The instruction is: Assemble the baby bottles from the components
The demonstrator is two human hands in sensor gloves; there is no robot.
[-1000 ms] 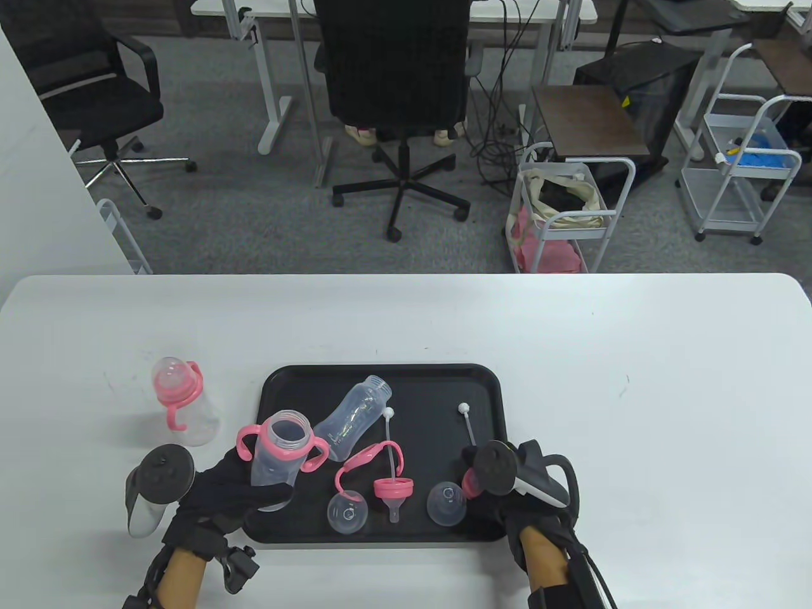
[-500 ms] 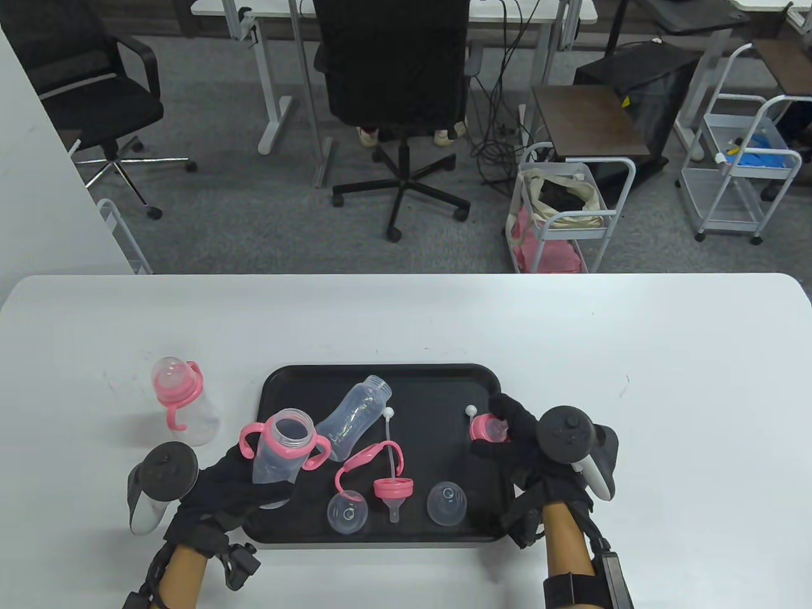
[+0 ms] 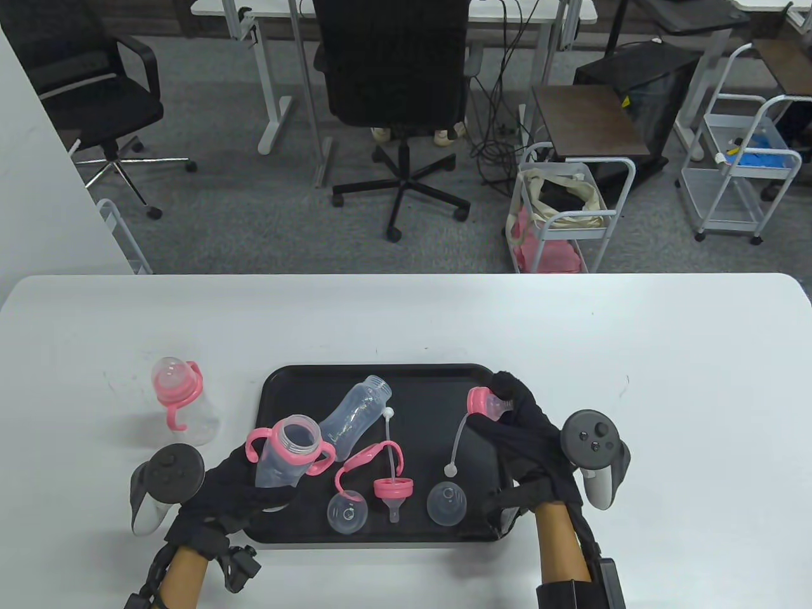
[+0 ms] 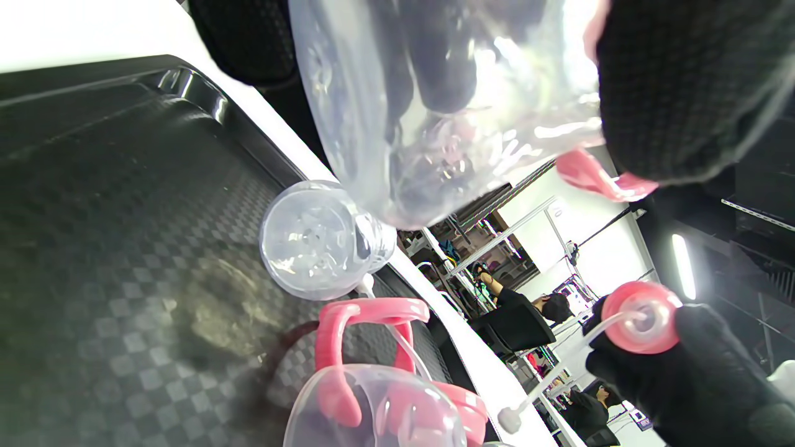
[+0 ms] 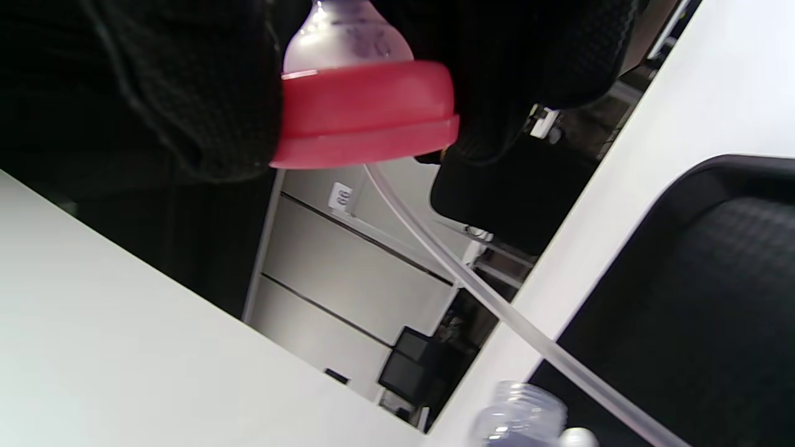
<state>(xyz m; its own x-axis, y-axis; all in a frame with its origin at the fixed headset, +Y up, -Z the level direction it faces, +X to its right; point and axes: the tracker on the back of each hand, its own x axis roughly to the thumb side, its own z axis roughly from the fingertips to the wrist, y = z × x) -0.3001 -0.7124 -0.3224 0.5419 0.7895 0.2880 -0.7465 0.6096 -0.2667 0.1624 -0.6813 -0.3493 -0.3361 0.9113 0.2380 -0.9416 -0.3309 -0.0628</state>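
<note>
My left hand (image 3: pixel 238 485) grips a clear bottle with a pink handled collar (image 3: pixel 288 450), tilted over the left part of the black tray (image 3: pixel 380 372); the bottle (image 4: pixel 447 105) fills the top of the left wrist view. My right hand (image 3: pixel 517 422) pinches a pink nipple ring (image 3: pixel 479 401) above the tray's right side, its thin straw (image 3: pixel 458 441) hanging down with a white weight at the end. In the right wrist view the pink ring (image 5: pixel 363 118) sits between my fingers and the straw (image 5: pixel 497 316) runs off to the lower right.
On the tray lie a bare clear bottle (image 3: pixel 355 415), a pink handle ring (image 3: pixel 365 460), a pink nipple with straw (image 3: pixel 393 490) and two clear caps (image 3: pixel 347 512) (image 3: pixel 446 504). A finished bottle (image 3: pixel 184 401) stands on the white table (image 3: pixel 666 393) left of the tray.
My right hand lifted the pink nipple ring off the tray and turned it, so its straw now hangs down. My left hand tilted the bottle a little to the right.
</note>
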